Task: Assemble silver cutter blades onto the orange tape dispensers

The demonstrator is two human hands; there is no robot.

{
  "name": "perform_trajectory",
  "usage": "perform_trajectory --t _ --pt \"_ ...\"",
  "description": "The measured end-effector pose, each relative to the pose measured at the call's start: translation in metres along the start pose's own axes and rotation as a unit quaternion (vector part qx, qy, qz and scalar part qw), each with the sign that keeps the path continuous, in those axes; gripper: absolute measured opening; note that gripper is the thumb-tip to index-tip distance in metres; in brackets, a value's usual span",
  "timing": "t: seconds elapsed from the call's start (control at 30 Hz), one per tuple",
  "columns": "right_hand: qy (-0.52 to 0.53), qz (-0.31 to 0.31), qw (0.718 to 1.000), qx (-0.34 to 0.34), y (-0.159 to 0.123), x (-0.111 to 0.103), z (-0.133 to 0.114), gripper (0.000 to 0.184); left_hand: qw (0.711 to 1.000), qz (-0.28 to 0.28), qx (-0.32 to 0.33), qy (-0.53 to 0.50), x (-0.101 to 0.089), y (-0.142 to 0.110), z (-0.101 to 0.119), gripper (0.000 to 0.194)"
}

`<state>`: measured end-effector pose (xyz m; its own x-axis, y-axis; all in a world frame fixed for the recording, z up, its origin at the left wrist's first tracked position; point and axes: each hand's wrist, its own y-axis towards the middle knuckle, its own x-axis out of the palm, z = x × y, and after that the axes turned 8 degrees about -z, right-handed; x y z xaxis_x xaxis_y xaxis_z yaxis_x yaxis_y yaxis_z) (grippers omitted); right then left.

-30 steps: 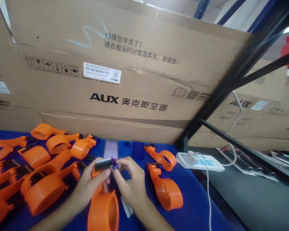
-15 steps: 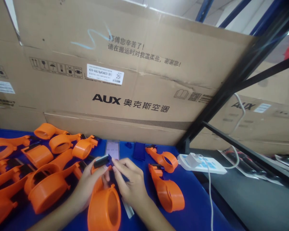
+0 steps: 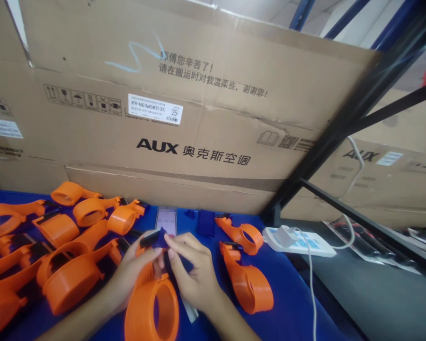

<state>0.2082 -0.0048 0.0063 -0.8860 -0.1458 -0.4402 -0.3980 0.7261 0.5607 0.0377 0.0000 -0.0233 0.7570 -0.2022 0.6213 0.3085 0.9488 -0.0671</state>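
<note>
My left hand (image 3: pixel 129 272) is wrapped round the upper end of an orange tape dispenser (image 3: pixel 135 315), whose wide ring hangs down toward me. A black strip (image 3: pixel 149 238) runs across that end. With thumb and fingertips, my right hand (image 3: pixel 195 270) pinches a small dark blue plastic piece (image 3: pixel 160 238) at the strip's right end. The fingers partly hide where the blue piece meets the dispenser, so I cannot tell how it is seated. Behind my hands lies a phone (image 3: pixel 166 219) with a lit timer screen.
Several orange tape dispensers (image 3: pixel 73 279) crowd the left of the blue table (image 3: pixel 291 303). Two more dispensers (image 3: pixel 250 286) lie at right, near a white power strip (image 3: pixel 305 241) with a cable. A cardboard sheet (image 3: pixel 199 180) stands behind, beside a black frame post (image 3: pixel 326 128).
The blue piece has turned and shows a broader face at the strip's end. The held dispenser's ring has shifted slightly left. Both hands keep their grip.
</note>
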Motion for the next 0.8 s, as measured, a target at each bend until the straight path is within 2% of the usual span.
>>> perform_trajectory --t 0.17,0.23,0.3,0.37,0.43,0.47,0.57,0.67,0.8 --pt "0.07 0.06 0.993 0.078 -0.003 -0.001 0.003 0.014 0.997 -0.047 -0.033 0.05 -0.001 -0.007 0.002 0.099" --pt "0.122 0.056 0.984 0.115 -0.001 -0.003 0.004 0.017 0.994 -0.075 -0.056 0.063 -0.003 -0.008 0.003 0.116" --pt "0.183 0.008 0.973 0.139 0.002 -0.006 0.004 0.033 0.988 -0.115 -0.079 0.071 -0.006 -0.009 0.004 0.126" --pt "0.243 -0.07 0.956 0.146 0.005 -0.009 0.003 0.04 0.982 -0.152 -0.089 0.061 -0.01 -0.01 0.003 0.129" --pt "0.291 -0.127 0.936 0.151 0.006 -0.01 0.002 0.039 0.98 -0.168 -0.093 0.049 -0.012 -0.011 0.002 0.128" --pt "0.306 -0.133 0.93 0.155 0.006 -0.01 0.002 0.038 0.98 -0.168 -0.093 0.044 -0.011 -0.011 0.002 0.126" --pt "0.319 -0.096 0.928 0.169 0.005 -0.01 0.004 0.043 0.983 -0.166 -0.061 0.043 -0.007 -0.012 0.001 0.115" --pt "0.306 -0.058 0.934 0.174 0.002 -0.008 0.006 0.045 0.981 -0.178 -0.003 0.076 -0.003 -0.011 0.001 0.084" --pt "0.286 -0.049 0.941 0.176 0.001 -0.001 0.009 0.048 0.975 -0.111 0.077 0.174 0.0 -0.007 0.005 0.048"
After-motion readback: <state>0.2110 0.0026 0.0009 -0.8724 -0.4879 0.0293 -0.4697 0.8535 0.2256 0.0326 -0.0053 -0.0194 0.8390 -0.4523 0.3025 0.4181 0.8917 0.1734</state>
